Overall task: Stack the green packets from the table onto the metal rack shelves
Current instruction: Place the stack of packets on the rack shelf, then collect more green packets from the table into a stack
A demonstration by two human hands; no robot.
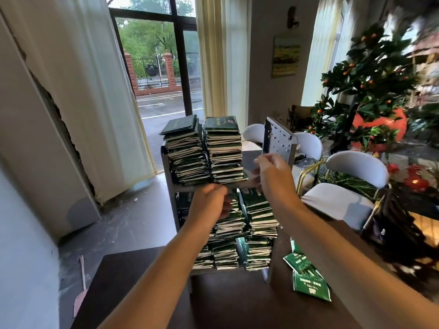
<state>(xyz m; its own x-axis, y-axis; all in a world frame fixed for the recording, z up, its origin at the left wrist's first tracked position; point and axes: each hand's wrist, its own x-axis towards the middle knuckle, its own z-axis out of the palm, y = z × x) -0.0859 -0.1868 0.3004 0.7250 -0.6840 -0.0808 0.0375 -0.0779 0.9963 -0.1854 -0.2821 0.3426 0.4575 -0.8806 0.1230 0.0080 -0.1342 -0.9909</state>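
Note:
A grey metal rack [279, 138] stands at the table's far edge. Two tall stacks of green packets [223, 148] fill its top shelf, and more stacks [261, 214] sit on the middle and bottom shelves. My left hand [210, 204] hovers in front of the middle shelf, just under the top shelf's edge; its fingers are curled and I see nothing in them. My right hand [270, 173] is raised beside the right top stack, near the rack's perforated side panel, fingers loose and blurred, holding nothing that I can see. Loose green packets [310, 284] lie on the dark table [237, 305] at the right.
White chairs [337, 200] stand to the right of the rack. A potted tree with orange fruit [370, 74] and dark foliage crowd the right side. A window with curtains is behind the rack. Bare floor lies to the left.

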